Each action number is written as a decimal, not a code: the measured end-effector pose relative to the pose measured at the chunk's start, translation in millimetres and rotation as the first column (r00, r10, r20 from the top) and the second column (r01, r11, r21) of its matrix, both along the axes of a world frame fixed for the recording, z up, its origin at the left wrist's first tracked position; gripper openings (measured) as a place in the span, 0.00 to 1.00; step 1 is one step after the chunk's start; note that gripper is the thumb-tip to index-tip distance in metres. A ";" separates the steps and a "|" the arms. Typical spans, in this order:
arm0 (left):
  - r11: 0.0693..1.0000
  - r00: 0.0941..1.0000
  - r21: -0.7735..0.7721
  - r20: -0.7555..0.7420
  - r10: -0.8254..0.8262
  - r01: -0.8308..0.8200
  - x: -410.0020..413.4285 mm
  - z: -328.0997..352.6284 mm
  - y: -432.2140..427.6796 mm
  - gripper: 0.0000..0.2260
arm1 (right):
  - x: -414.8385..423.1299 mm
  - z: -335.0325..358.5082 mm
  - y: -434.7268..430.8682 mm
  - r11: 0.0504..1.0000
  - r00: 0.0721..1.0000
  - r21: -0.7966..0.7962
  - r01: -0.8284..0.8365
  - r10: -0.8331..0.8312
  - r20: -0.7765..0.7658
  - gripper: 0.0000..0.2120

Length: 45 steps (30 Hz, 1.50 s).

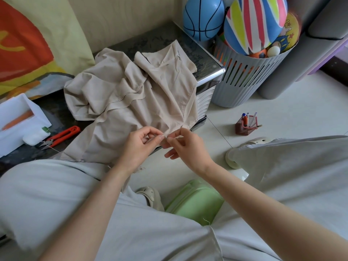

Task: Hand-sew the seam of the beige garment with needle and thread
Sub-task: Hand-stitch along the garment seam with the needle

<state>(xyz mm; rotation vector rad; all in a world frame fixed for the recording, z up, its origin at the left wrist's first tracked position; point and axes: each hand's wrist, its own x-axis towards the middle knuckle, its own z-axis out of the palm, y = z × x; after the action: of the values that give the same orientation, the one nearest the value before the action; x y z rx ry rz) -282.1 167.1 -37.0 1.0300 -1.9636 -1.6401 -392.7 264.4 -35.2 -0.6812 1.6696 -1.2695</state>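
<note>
Beige garment (131,95): limp, light; grip at near hem.
Left hand (141,144): pinching hem.
Right hand (185,146): pinching hem; needle unseen.

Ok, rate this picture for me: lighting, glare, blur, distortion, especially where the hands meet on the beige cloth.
Head view: soft, even daylight, only faint shadows under the beige garment; glare on the table's chrome edge; wide-angle bend swells the forearms; left hand and right hand sharp enough, but the needle and thread between them are too fine to make out.
</note>
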 end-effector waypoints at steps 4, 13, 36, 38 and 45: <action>1.000 1.000 0.004 -0.004 0.013 -0.013 0.7 -2.4 -1.5 0.06 | -4.4 6.0 0.1 0.995 0.997 0.094 -0.038 0.044 -0.061 0.06; 0.997 0.998 -0.028 0.010 0.066 -0.066 1.3 -5.4 -4.8 0.07 | 8.7 0.3 -8.0 0.999 0.998 0.028 -0.030 0.031 -0.045 0.09; 0.997 0.998 -0.058 0.009 -0.057 0.057 0.1 -6.2 3.0 0.09 | 8.7 -3.4 -4.4 0.998 0.998 -0.057 0.037 -0.034 0.058 0.08; 0.997 0.999 -0.053 -0.003 -0.053 0.052 -0.3 -4.9 2.9 0.06 | 7.5 -3.8 -3.9 0.999 1.000 -0.035 0.009 -0.008 0.011 0.07; 0.998 0.998 -0.028 -0.028 -0.063 0.063 -1.0 -4.4 4.0 0.04 | -5.0 -0.5 -7.4 0.995 0.954 0.090 -0.044 0.069 -0.291 0.10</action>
<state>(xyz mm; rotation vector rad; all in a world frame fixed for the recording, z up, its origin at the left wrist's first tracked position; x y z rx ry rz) -283.1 171.1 -41.3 0.9386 -2.0129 -1.6475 -397.7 257.0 -35.7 -0.8956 1.9167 -1.0917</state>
